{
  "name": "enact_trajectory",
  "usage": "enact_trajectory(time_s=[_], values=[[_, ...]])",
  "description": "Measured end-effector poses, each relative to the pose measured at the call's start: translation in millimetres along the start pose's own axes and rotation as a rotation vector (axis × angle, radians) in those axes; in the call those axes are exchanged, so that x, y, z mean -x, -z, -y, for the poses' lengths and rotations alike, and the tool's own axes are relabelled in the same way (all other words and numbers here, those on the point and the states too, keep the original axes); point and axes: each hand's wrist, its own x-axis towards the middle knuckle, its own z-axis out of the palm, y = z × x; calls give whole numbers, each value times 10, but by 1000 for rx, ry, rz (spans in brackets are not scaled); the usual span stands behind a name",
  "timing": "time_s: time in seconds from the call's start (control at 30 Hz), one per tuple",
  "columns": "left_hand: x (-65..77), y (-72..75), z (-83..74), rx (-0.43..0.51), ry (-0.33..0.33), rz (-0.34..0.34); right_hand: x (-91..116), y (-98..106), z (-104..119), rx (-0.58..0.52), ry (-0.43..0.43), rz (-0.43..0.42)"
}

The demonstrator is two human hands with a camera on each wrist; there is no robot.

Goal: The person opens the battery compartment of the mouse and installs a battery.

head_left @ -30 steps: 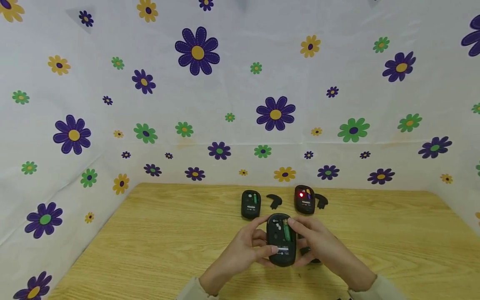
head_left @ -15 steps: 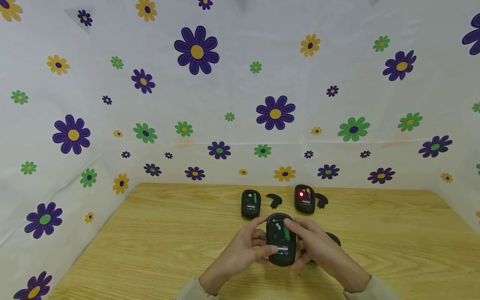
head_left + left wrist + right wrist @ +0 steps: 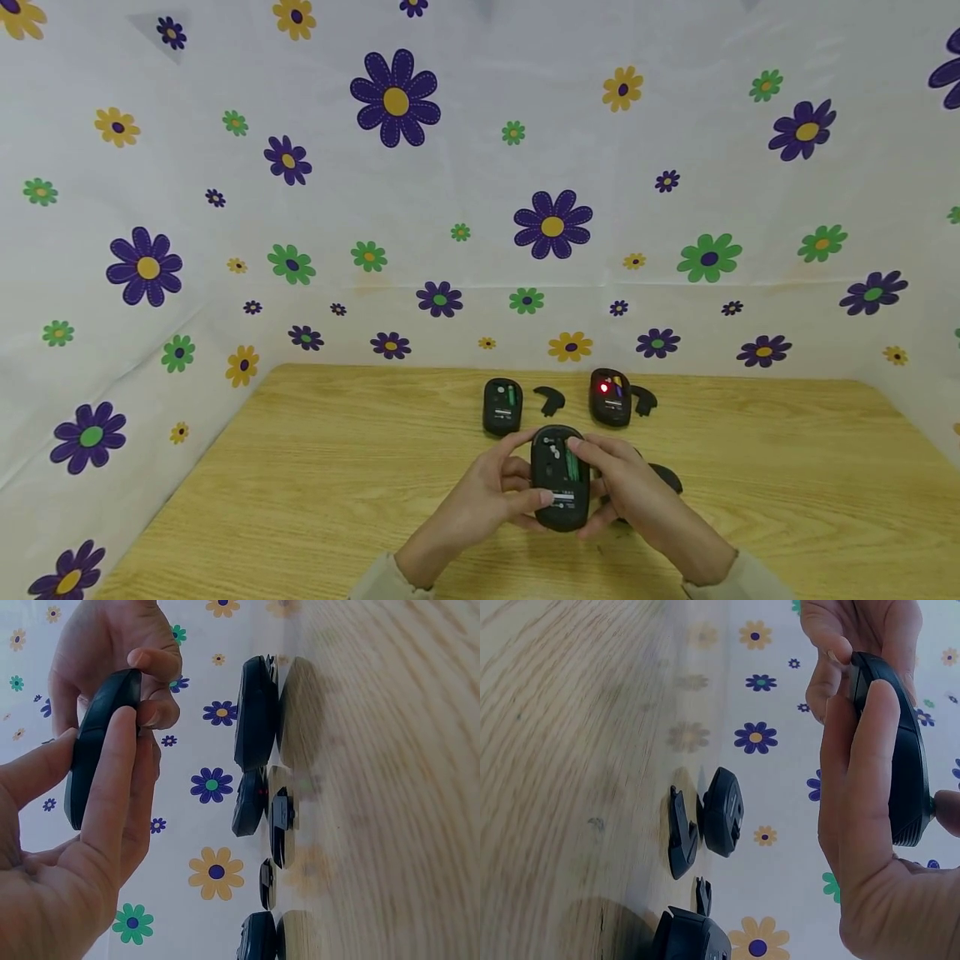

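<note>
A black computer mouse (image 3: 551, 479) is held up underside toward me, above the table. My left hand (image 3: 483, 504) grips its left side, the thumb lying on the label and the fingers behind. From the right, my right hand (image 3: 637, 496) holds the opposite side, its thumb on the upper end of a green battery (image 3: 573, 465) in the open slot. Both wrist views show the held mouse (image 3: 97, 750) edge-on between the fingers. Partly hidden behind my right hand, a dark rounded thing (image 3: 664, 477) lies on the table.
Toward the back of the wooden table (image 3: 315, 483) lies an upturned mouse (image 3: 502, 412) with a green battery, beside a loose black cover (image 3: 552, 402). Another upturned mouse (image 3: 611, 408) glows red, a second cover (image 3: 644, 401) next to it. A flowered cloth (image 3: 465, 183) stands behind.
My right hand has shifted slightly left, its thumb moving onto the battery's upper end. More of the dark thing behind that hand shows now. The left hand keeps its grip.
</note>
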Motion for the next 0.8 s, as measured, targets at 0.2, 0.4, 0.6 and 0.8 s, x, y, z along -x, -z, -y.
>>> enact_trajectory(time_s=[0.2,0.4,0.6,0.8], values=[[4,-2,5,2,0,4,1,-12,-17,4,15,-12],[9,-3,9,1,0,4,2,-35,-31,34,11,-51],[24,3,-10,-18,7,-5,-16,-74,-53,62,24,-88],[42,52,10,-33,6,-15,-58,-135,-45,67,11,-115]])
